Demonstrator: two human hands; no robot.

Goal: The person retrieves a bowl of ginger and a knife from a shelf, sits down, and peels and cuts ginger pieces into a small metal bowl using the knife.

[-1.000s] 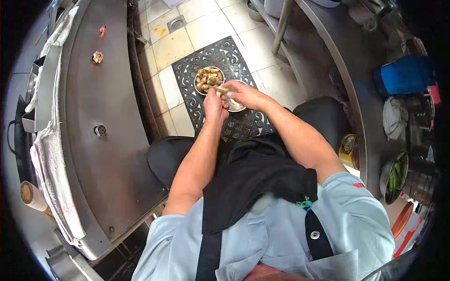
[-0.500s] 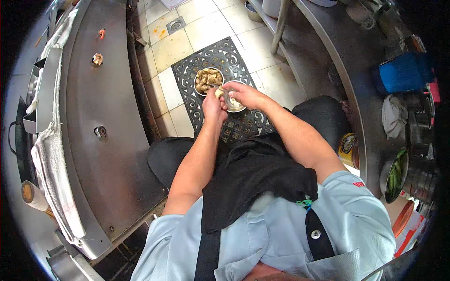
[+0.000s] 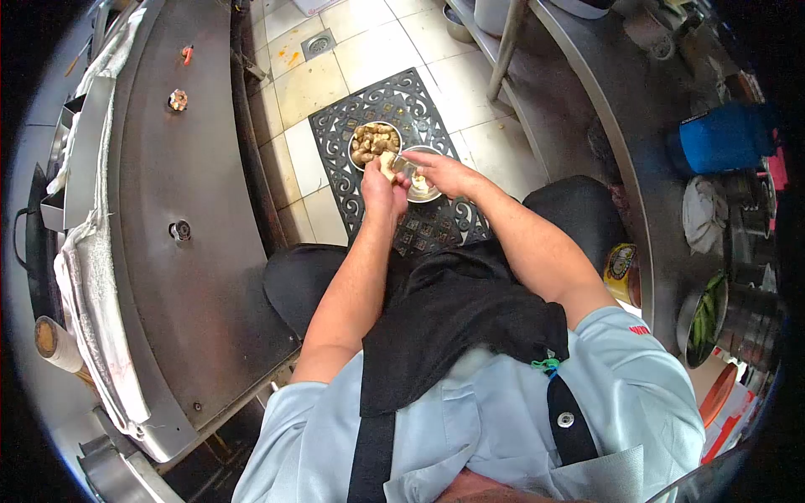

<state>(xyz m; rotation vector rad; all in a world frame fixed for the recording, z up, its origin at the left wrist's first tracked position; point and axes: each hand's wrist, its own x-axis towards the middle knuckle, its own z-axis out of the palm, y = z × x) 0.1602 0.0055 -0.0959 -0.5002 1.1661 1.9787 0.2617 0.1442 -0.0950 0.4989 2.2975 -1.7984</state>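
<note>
1. So the left hand (image 3: 382,193) has its fingers curled in around a pale piece (image 3: 386,166), probably peeled ginger; no real gap shows between fingers and piece, and the piece pokes out past them on the far side.
2. The right hand (image 3: 438,173) is bent round a blade (image 3: 400,163); its fingers look closed in on it, but the grip end is tucked out of sight, so there's no telling if it's a knife or a peeler.
3. Here's the relation that matters: the pale piece lies just left of the blade and right fingertips; its long side seems to run mostly away from the person, while the blade reaches leftward across to it; the left hand is the nearer one, seeing as it has the thing in its grip; whether blade and piece actually touch is too small to make out.
4. Just beyond the left hand there's a bowl (image 3: 350,152) of brown knobbly ginger (image 3: 374,141); a second bowl (image 3: 432,199) sits below the right hand, with pale bits (image 3: 419,179) in it.
5. Both bowls are on a black patterned mat (image 3: 419,241) over the tiles (image 3: 369,42); a steel bench (image 3: 193,176) runs along the left.
</note>
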